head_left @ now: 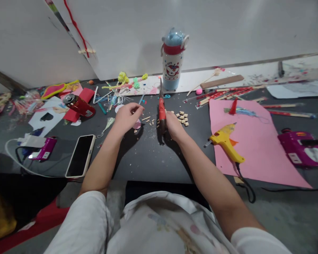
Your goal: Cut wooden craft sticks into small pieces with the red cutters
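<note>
My right hand is wrapped round a red-handled tool with a narrow grey pointed end standing up; its exact kind is unclear from this side. Curled over the table, my left hand has its thumb and fingertips close together, and whatever they may hold is too small to make out. Between the hands lie a few short thin wooden sticks. A group of small cut wooden pieces rests just right of my right hand. Partly under my left hand is a pink disc.
A water bottle stands at the back. Leftward are a drink can, a phone and a purple power strip. On the right, a yellow glue gun lies on pink paper, beside another purple power strip.
</note>
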A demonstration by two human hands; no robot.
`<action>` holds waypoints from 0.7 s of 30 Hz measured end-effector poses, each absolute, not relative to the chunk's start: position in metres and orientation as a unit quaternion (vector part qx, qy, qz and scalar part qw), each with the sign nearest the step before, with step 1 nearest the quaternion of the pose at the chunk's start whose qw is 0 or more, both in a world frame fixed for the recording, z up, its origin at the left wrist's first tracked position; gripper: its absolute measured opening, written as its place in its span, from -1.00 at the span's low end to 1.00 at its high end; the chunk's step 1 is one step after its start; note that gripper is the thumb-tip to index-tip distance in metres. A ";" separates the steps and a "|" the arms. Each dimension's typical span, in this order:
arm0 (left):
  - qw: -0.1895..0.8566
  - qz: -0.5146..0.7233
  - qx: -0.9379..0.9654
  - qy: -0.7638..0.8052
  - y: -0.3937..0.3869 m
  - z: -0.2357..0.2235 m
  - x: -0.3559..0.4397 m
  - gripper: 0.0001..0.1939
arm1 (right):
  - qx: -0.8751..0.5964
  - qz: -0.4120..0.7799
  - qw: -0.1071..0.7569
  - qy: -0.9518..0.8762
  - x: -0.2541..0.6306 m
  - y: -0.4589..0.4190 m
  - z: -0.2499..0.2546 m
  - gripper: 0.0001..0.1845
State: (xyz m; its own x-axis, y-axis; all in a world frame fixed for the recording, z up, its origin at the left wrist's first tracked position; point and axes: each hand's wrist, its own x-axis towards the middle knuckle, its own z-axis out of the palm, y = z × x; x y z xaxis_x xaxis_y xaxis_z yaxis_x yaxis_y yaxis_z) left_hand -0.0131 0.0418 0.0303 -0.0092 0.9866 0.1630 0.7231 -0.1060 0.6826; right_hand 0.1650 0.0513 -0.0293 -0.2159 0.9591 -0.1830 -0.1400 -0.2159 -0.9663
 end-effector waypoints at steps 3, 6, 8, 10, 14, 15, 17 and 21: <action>0.133 0.267 0.671 0.679 0.040 0.046 -0.023 -0.72 | -0.451 0.672 0.427 -0.403 0.167 0.054 -0.025 -0.68; 0.107 0.171 0.700 0.685 0.036 0.053 -0.027 -0.78 | -0.426 0.707 0.440 -0.354 0.168 0.053 -0.020 -0.71; 0.083 0.114 0.712 0.688 0.034 0.052 -0.030 -0.81 | -0.413 0.719 0.447 -0.335 0.168 0.051 -0.017 -0.74; 0.036 0.097 0.698 0.709 0.037 0.051 -0.040 -0.81 | -0.413 0.723 0.446 -0.329 0.169 0.049 -0.014 -0.75; -0.066 0.149 0.593 0.788 0.060 0.052 -0.076 -0.79 | -0.412 0.726 0.446 -0.322 0.169 0.048 -0.011 -0.77; -0.073 0.146 0.573 0.803 0.069 0.053 -0.087 -0.79 | -0.410 0.728 0.447 -0.320 0.168 0.048 -0.010 -0.78; -0.071 0.121 0.539 0.831 0.089 0.053 -0.108 -0.81 | -0.408 0.731 0.446 -0.317 0.167 0.047 -0.010 -0.78; -0.044 0.105 0.505 0.856 0.126 0.041 -0.138 -0.88 | -0.406 0.735 0.435 -0.325 0.164 0.047 -0.013 -0.75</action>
